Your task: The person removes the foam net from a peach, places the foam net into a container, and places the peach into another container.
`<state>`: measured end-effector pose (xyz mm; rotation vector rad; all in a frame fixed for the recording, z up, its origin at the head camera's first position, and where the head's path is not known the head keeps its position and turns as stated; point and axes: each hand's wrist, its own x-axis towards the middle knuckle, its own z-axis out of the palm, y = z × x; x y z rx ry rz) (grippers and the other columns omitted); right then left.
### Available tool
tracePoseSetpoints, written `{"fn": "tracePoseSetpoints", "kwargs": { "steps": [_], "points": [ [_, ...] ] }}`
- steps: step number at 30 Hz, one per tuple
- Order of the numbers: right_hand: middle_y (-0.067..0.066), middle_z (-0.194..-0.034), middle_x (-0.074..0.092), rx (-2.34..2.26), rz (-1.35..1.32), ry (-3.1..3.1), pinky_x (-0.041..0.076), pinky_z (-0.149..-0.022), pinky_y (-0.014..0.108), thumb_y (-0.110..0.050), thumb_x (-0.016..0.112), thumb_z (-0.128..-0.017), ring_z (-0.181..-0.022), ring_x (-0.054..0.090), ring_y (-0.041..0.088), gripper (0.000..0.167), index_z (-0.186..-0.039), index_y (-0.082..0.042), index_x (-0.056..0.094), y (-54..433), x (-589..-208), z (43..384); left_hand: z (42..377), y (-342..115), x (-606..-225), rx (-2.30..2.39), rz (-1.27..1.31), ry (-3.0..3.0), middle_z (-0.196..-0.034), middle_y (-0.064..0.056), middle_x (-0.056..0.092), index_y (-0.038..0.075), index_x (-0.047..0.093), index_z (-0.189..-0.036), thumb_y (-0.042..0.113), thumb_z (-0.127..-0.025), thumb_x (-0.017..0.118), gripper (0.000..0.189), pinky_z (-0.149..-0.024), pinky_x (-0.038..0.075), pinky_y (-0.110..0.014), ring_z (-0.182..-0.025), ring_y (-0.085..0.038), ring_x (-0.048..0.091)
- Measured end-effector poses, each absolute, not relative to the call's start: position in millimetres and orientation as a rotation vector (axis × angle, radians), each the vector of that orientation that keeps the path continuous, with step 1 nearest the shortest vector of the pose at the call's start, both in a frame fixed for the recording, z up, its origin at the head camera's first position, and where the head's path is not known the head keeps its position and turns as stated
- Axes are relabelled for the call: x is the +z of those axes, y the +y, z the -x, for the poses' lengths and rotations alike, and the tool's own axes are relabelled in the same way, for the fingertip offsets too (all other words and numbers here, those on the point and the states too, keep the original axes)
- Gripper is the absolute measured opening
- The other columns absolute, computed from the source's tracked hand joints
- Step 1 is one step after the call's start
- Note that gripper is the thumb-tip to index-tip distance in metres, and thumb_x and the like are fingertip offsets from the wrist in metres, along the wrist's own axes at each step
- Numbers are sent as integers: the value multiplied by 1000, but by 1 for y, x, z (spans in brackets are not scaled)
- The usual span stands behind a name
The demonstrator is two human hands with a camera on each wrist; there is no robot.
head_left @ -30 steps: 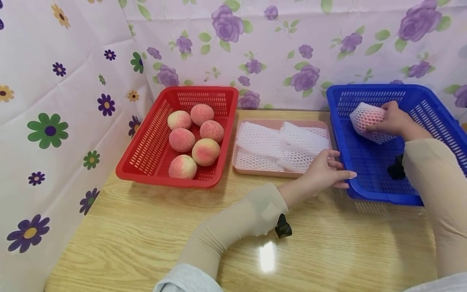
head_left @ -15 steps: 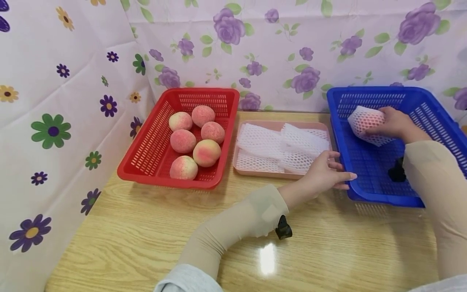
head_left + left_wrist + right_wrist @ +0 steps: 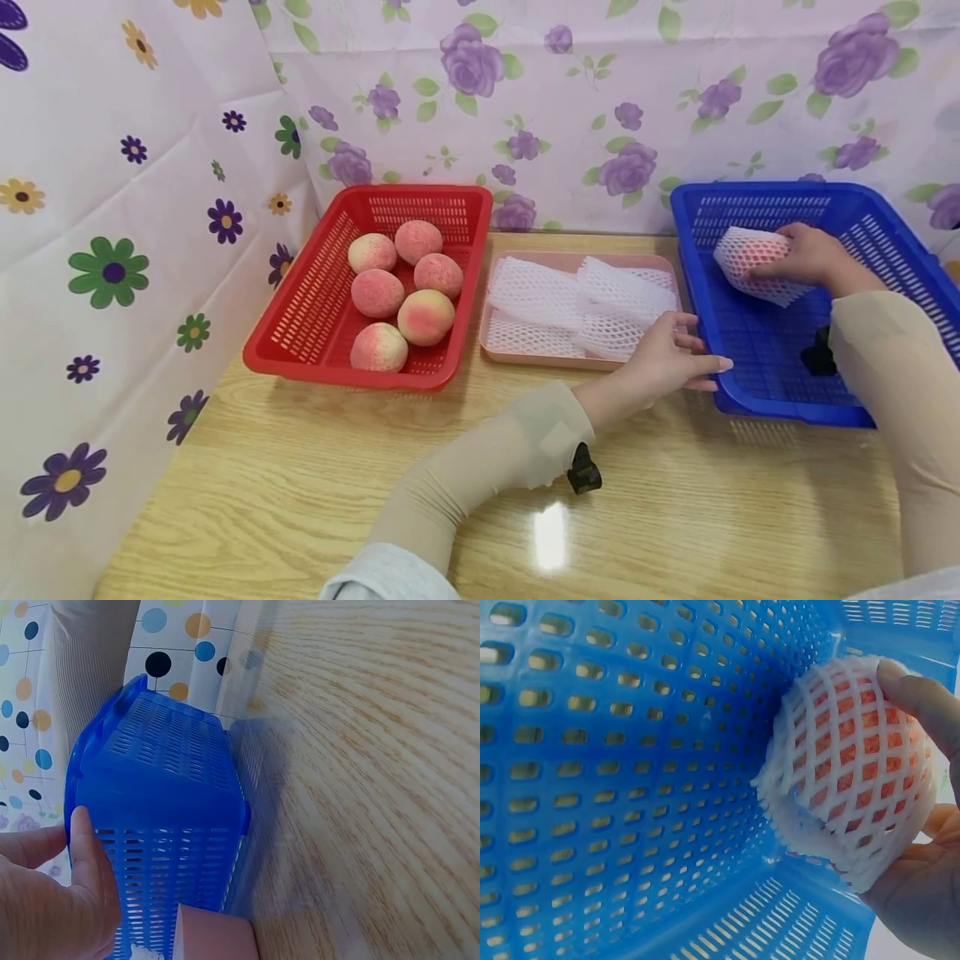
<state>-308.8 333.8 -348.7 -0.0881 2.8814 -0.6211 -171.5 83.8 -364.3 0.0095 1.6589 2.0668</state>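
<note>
In the head view, my right hand point(image 3: 812, 257) holds a peach point(image 3: 742, 260) wrapped in a white foam net, inside the blue basket point(image 3: 798, 412) near its back left corner. The right wrist view has thumb and fingers around the net-covered peach point(image 3: 851, 754), close over the slotted basket floor, with the net's open end loose below. My left hand point(image 3: 663, 360) pinches the basket's left rim near the front corner, thumb over the edge. In the left wrist view, fingers point(image 3: 91, 859) lie against the outer wall of the blue basket point(image 3: 157, 791).
At left, a red basket point(image 3: 352, 378) holds several peaches point(image 3: 426, 317). Between the baskets lies a pink tray point(image 3: 551, 361) with several white foam nets point(image 3: 528, 292). A flowered cloth point(image 3: 562, 100) hangs behind the wooden table point(image 3: 300, 492).
The wrapped peach has dropped slightly and tilted in my right hand, staying within the blue basket. My left hand keeps its place at the rim. The head view has shifted a little.
</note>
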Motion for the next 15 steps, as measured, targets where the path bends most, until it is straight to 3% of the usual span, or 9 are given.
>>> {"fn": "tracePoseSetpoints", "kwargs": {
  "steps": [15],
  "points": [
    [45,-119,40,-629,69,2912,42,-83,66,-42,69,-83,-102,45,55,88,-129,22,30,339,-334,301,172,86,-366,2078,-3,1679,-89,-4,54,7,46,-129,-9,-78,70,58,-66,59,-36,-70,-17,61]
  ]
}}
